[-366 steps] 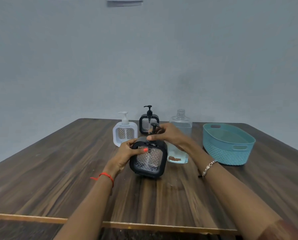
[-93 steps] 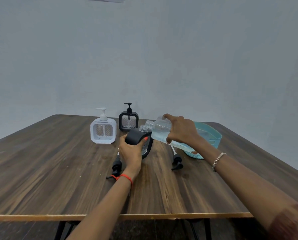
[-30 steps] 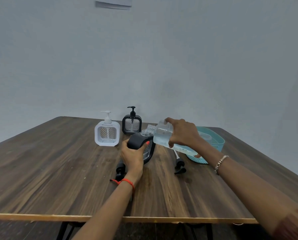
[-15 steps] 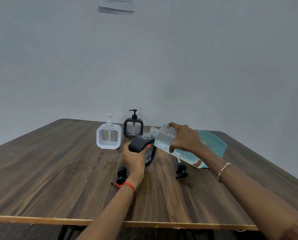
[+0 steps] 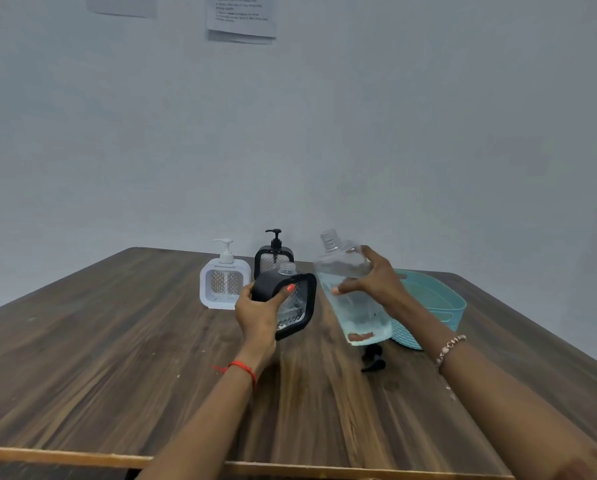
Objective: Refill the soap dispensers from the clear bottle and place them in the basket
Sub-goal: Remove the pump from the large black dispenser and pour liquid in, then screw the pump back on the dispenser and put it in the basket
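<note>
- An uncapped black dispenser (image 5: 295, 303) is gripped by the left hand (image 5: 260, 315), with the fingers curled round its dark frame and the thumb laid across its front edge. It is tilted, and its clear threaded neck is pointed up and away.
- Whether the lower corner of this dispenser touches the table (image 5: 117, 358) cannot be told.
- The clear bottle (image 5: 352, 306) is held by the right hand (image 5: 376, 278), with fingers and thumb wrapped round its upper body. It is held almost upright, just right of the gripped dispenser, with its open mouth leaned a little to the left.
- Pale blue liquid is seen in the lower part of the bottle. A reddish-brown strip is seen near its base, and no lettering can be made out on it.
- A teal basket (image 5: 442, 306) is set on the table behind and to the right of the bottle.
- A black pump head (image 5: 373, 358) is laid on the table just below the bottle's base.
- A white dispenser (image 5: 225, 282) and a second black dispenser (image 5: 273, 258) are stood upright further back, side by side, each with its pump fitted.
- Sheets of paper (image 5: 241, 15) are fixed to the wall. Printed lines are seen on one, but they are too small to be read.
- A red thread (image 5: 241, 367) is worn on the left wrist and a bracelet (image 5: 449, 348) on the right.
</note>
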